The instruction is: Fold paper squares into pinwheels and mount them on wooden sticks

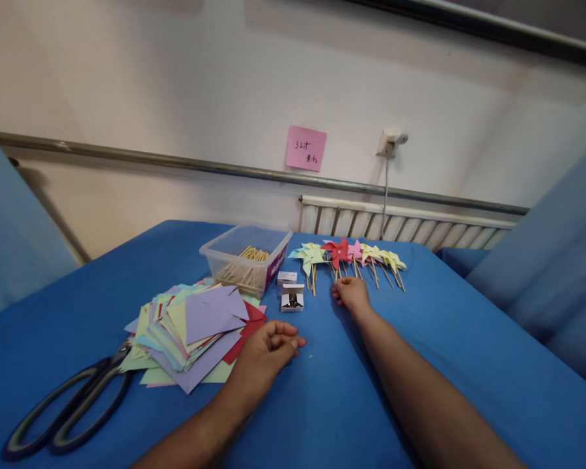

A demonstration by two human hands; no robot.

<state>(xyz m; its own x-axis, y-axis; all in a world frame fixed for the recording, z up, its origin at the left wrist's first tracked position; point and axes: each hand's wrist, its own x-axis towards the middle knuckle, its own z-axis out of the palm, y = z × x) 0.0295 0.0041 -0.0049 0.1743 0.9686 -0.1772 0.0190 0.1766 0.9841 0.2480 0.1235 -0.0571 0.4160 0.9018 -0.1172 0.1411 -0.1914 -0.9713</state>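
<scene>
My right hand (352, 294) reaches to the far side of the table, its fingers closed at the lower end of the stick of a red paper pinwheel (338, 251). Around it lies a row of finished pinwheels, among them a pale green one (312, 256), a pink one (355, 251) and a yellow one (393, 261), all on thin wooden sticks. My left hand (266, 352) hovers nearer to me, fingers loosely bent and apart, with nothing visible in it. Beside it is a pile of coloured paper squares (209, 316), purple on top.
A clear plastic box (277, 249) holds wooden sticks (249, 264). In front sit a small open box of metal pins (292, 298) and another small white box (287, 278). Large black-handled scissors (85, 384) lie at left on the blue cloth (332, 417). A wall stands behind.
</scene>
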